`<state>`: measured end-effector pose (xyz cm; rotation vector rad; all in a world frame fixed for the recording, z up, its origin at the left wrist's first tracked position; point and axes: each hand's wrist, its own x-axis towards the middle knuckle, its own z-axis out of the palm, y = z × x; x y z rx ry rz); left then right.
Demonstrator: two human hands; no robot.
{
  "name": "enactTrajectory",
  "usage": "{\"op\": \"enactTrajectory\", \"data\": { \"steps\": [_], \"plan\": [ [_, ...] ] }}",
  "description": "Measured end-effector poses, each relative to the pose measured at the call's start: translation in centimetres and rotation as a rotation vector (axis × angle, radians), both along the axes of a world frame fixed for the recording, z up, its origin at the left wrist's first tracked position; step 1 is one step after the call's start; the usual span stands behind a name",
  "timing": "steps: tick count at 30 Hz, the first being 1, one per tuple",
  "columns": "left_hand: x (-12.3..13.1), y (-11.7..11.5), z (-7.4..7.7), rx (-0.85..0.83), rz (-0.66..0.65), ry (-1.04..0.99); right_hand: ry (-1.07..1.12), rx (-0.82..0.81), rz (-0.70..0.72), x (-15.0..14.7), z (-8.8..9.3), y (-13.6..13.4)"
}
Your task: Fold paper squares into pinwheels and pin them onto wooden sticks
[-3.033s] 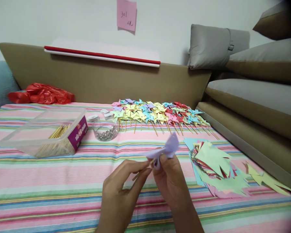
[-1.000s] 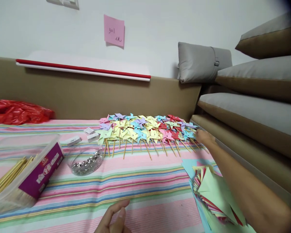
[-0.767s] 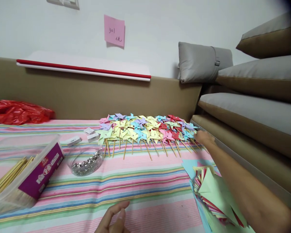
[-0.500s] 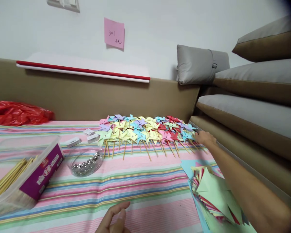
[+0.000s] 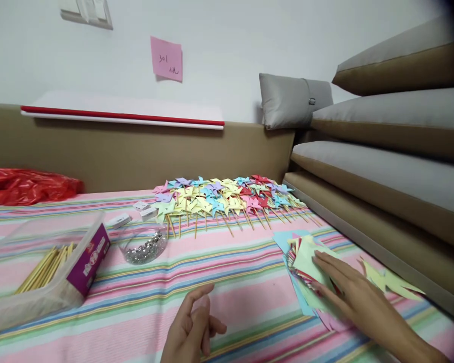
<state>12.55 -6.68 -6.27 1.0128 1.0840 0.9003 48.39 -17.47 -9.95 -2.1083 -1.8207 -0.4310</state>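
Note:
My right hand [image 5: 350,287] rests on a stack of cut coloured paper sheets [image 5: 307,257], fingers stretched out and the thumb apart near the stack's edge. A pale green sheet lies on top; part of the stack is hidden under the hand. Nearer the front middle, my left hand [image 5: 192,325] hovers over the striped cloth [image 5: 136,322] with loosely bent, separated fingers and nothing in them. Paper pinwheels [image 5: 215,204] on wooden sticks lie in rows at the back, in yellow, blue, pink, red, green and purple.
On the left stand a clear plastic box [image 5: 94,257] of wooden sticks [image 5: 47,267] and a clear round bowl [image 5: 144,247] of small metal pieces. Small white boxes [image 5: 120,221] lie behind. Yellow paper cut-outs [image 5: 391,282] are at right, beside stacked cushions [image 5: 393,176]. A red plastic bag [image 5: 30,186] sits back left.
My right hand has come back from the pinwheels at the far right onto the paper stack. My left hand has risen further into view. The view has shifted slightly.

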Motion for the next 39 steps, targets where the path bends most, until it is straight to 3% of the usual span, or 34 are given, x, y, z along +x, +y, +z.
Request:
{"op": "enactTrajectory", "data": {
  "steps": [2, 4, 14, 21, 27, 35, 39],
  "plan": [
    [-0.2, -0.3, 0.2, 0.034, -0.004, 0.000, 0.013, -0.004, 0.006, -0.3, -1.5, -0.4],
    [-0.4, -0.4, 0.2, 0.057, -0.019, 0.012, 0.073, -0.011, 0.011, -0.2, -1.8, -0.2],
    [-2.6, -0.1, -0.4, 0.151, -0.116, 0.057, 0.366, -0.021, 0.015, 0.1, 1.1, 0.6],
    [-4.1, 0.4, -0.7, 0.169, -0.104, 0.058, 0.456, 0.054, -0.061, 0.0, 1.5, 1.4],
    [-4.6, 0.3, -0.4, 0.162, -0.112, 0.039, 0.614, 0.002, -0.019, 1.2, 1.6, 1.4],
    [-3.9, 0.8, -1.1, 0.162, -0.146, 0.009, 0.429, 0.146, -0.038, 1.1, 1.9, 1.2],
    [-3.5, 0.7, -1.1, 0.136, -0.150, -0.018, 0.228, 0.304, -0.076, 0.4, 3.5, 0.8]
  ]
}}
